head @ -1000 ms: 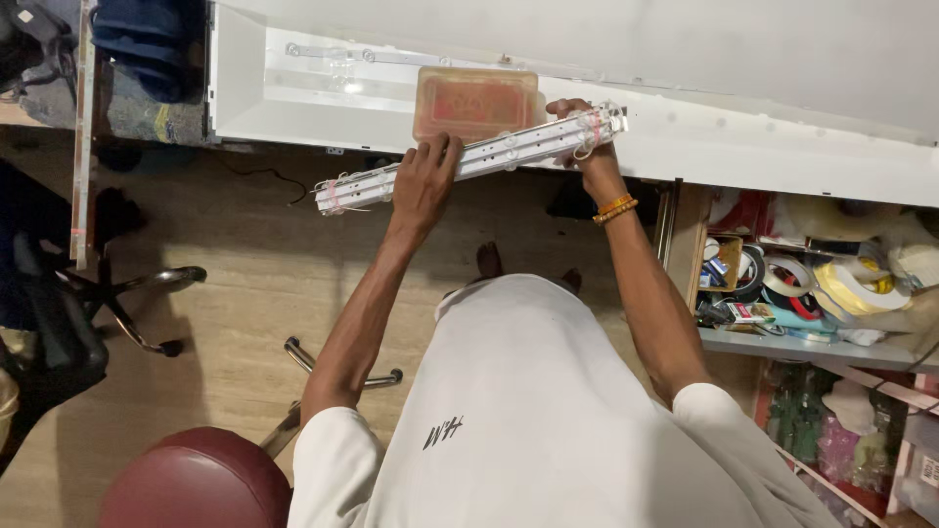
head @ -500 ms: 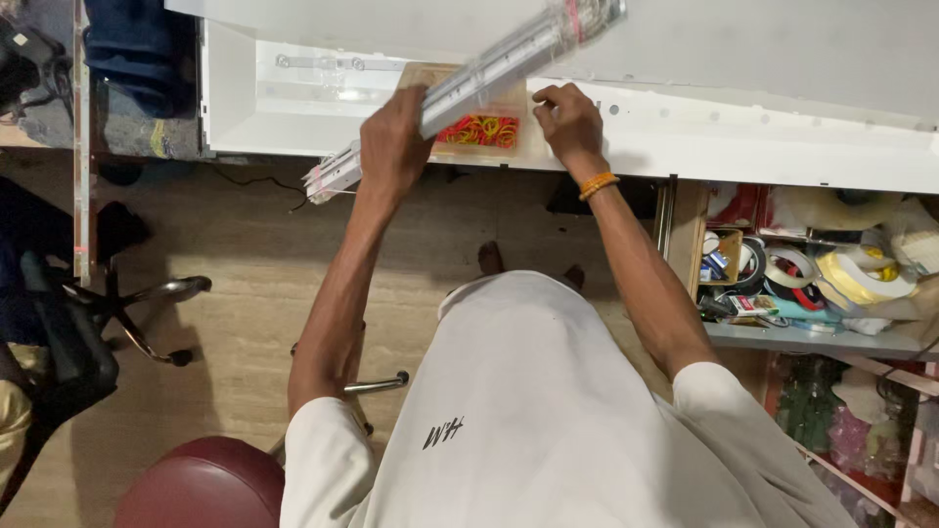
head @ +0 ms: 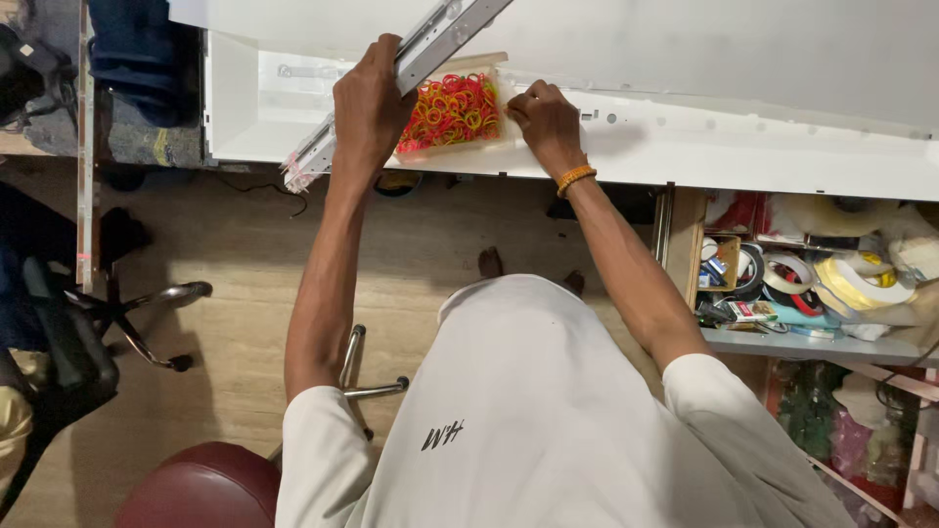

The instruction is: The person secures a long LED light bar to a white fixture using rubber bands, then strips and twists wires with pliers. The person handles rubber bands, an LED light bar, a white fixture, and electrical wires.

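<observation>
Gripping a long metal rail [head: 430, 44] at its middle, the left hand [head: 367, 103] is holding it slanted above the white desk [head: 743, 147], one end poking past the desk's front edge. Just beside it, a shallow box of red and yellow rubber bands [head: 452, 112] is sitting on the desk. The right hand [head: 543, 122] is pressing against the box's right side, fingers curled. An open drawer of tape rolls [head: 812, 279] is hanging out lower right; a maroon stool [head: 201, 489] is standing lower left.
</observation>
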